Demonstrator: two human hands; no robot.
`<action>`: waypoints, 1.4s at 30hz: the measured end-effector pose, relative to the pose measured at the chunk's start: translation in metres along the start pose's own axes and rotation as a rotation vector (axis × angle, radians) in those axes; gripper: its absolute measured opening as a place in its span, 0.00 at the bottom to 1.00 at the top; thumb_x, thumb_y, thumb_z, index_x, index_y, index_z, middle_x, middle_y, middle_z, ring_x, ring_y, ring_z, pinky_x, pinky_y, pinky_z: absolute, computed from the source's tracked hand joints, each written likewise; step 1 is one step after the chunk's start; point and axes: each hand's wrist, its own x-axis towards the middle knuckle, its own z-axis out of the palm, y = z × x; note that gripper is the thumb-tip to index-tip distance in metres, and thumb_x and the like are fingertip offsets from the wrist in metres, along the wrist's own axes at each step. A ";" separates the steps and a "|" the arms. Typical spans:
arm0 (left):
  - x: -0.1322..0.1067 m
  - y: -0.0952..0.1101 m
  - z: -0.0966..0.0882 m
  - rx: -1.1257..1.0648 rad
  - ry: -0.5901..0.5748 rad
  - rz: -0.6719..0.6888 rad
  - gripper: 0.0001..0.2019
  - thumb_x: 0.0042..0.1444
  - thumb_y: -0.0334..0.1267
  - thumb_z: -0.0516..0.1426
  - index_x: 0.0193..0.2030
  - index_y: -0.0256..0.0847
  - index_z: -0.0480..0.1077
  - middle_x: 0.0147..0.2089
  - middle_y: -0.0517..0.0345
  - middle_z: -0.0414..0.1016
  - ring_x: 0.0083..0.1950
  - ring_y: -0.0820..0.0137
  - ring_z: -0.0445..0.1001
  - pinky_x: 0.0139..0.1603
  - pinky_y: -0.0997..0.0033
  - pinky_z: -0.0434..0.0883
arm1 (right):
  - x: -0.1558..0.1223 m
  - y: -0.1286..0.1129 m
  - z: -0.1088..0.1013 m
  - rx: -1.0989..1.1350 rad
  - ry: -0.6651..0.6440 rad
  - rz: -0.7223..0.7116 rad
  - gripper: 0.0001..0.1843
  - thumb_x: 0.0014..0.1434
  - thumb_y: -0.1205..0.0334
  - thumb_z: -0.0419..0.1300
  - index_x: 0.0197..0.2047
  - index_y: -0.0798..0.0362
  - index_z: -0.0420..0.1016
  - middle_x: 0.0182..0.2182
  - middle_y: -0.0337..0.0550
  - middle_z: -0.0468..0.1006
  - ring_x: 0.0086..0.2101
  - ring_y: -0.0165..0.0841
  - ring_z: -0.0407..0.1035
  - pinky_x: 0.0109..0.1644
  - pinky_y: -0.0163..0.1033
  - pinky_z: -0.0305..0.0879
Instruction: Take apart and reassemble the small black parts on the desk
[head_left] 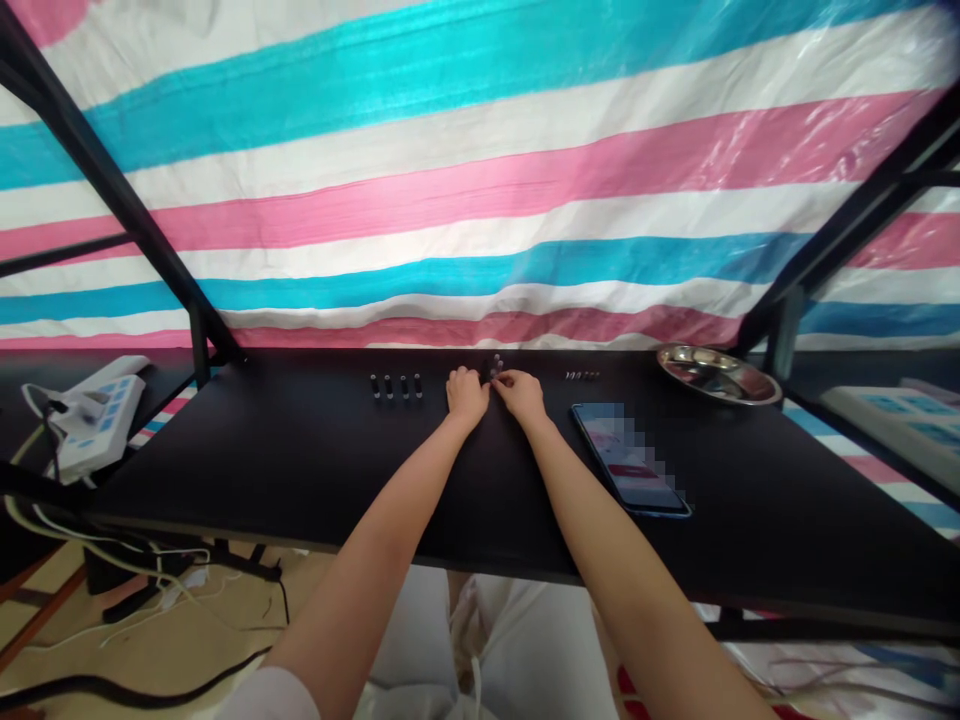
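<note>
My left hand (467,396) rests near the far edge of the black table, its fingers curled and closed beside a small dark piece (484,371). Whatever those fingers hold is too small to make out. Just to its right, my right hand (523,394) has thumb and fingertips pinched together, almost touching the left; the thing in the pinch is hidden. Behind the fingertips stand small pale, purplish pieces (496,364). Left of my hands, several small dark cylinders with light ends (396,387) stand in a row.
On the black table (300,450), small shiny pieces (582,377) lie right of my hands. A phone (634,465) lies nearer me, and a round metal dish (718,376) sits at the back right. A power strip (101,425) with cables is at left. Striped sheeting hangs behind.
</note>
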 end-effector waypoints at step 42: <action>-0.058 -0.058 -0.069 0.109 0.061 -0.153 0.22 0.61 0.38 0.44 0.62 0.39 0.52 0.49 0.43 0.71 0.41 0.62 0.75 0.41 0.67 0.68 | -0.070 -0.050 -0.030 -0.012 -0.328 -0.248 0.08 0.55 0.60 0.54 0.29 0.52 0.71 0.26 0.41 0.73 0.27 0.30 0.64 0.32 0.34 0.57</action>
